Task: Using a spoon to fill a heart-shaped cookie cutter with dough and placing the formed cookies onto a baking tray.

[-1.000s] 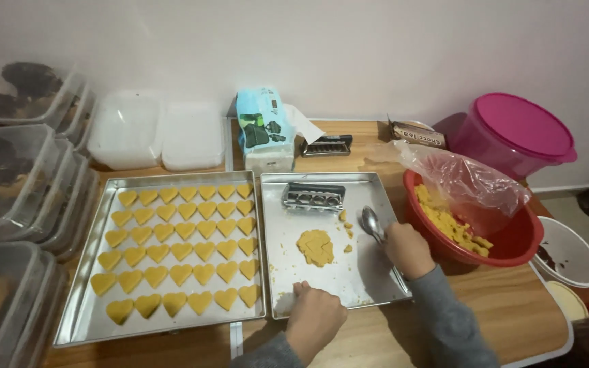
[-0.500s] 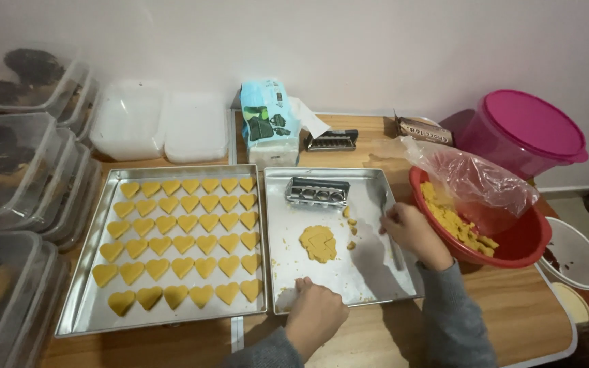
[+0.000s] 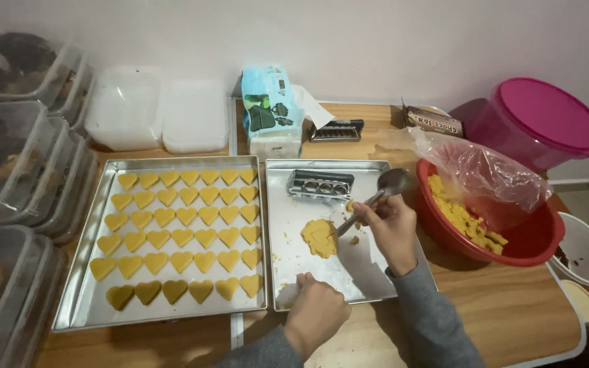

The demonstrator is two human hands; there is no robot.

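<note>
Gently, a spoon handle works soft dough.
Right hand (image 3: 391, 228) grips the spoon (image 3: 376, 194), its handle tip at the crumbly dough patty (image 3: 320, 237) on the tray (image 3: 288, 232); left hand (image 3: 317, 315), curled, steadies the tray's edge.

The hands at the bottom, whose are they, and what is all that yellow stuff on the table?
The picture comes from a camera on a person's head, looking down, so you see that person's own two hands. The right hand holds a metal spoon over a flat patch of yellow dough that has a heart pressed into it. The left hand rests on the near edge of that tray. The tray beside it is full of yellow dough hearts in rows. A red bowl on the right holds more dough, partly covered by a plastic bag.
</note>
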